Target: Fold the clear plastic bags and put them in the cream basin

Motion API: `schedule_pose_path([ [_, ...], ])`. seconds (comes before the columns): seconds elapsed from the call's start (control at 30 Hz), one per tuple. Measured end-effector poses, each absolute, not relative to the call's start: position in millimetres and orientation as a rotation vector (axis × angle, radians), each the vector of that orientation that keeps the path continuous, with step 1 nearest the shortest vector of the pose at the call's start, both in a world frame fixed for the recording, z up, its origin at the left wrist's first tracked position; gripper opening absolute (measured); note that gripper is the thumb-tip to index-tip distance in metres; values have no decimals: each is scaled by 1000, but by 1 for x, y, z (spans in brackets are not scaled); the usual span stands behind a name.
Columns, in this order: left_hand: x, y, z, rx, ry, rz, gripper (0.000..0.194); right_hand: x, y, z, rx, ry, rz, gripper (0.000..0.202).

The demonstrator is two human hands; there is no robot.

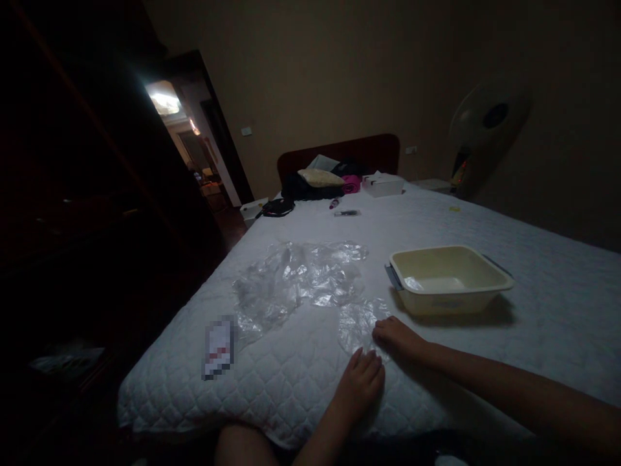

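A clear, crinkled plastic sheet [320,275] lies spread over the white quilted bed [301,375], with one part of it reaching down toward both hands. At that part's near edge rests my left hand [363,378], palm down, its fingers spread a little and its fingertips on or beside the plastic. My right hand [395,336] is just to the right and farther up, fingers curled together at the plastic's right edge, apparently pinching it. To the right of the plastic stands a cream rectangular basin [446,298] with grey handles.
A blurred-out white packet [219,348] lies at the left. Toward the headboard [388,145] are a black bag [278,207], a small packet [347,213], piled cloths and a white box [384,186]. A fan [490,120] stands at the back right.
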State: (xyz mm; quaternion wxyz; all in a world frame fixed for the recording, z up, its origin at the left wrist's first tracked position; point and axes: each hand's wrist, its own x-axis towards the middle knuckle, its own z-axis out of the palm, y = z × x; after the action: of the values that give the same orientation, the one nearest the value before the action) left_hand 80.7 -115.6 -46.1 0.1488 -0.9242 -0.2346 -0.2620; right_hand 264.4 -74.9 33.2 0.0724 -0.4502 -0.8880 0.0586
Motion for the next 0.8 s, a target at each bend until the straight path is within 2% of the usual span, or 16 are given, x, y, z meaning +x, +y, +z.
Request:
schedule_pose_path([
  [0.33, 80, -119, -45, -2551, -680, -962, 22, 264, -75, 36, -1361, -2686, 251, 17],
  [0.47, 82, -119, -44, -2615, -692, -897, 22, 265, -79, 36, -1342, -2627, 316, 17],
  [0.8, 82, -120, -39, -2580, -685, -887, 22, 303, -83, 37, -1515, -1979, 463, 19],
])
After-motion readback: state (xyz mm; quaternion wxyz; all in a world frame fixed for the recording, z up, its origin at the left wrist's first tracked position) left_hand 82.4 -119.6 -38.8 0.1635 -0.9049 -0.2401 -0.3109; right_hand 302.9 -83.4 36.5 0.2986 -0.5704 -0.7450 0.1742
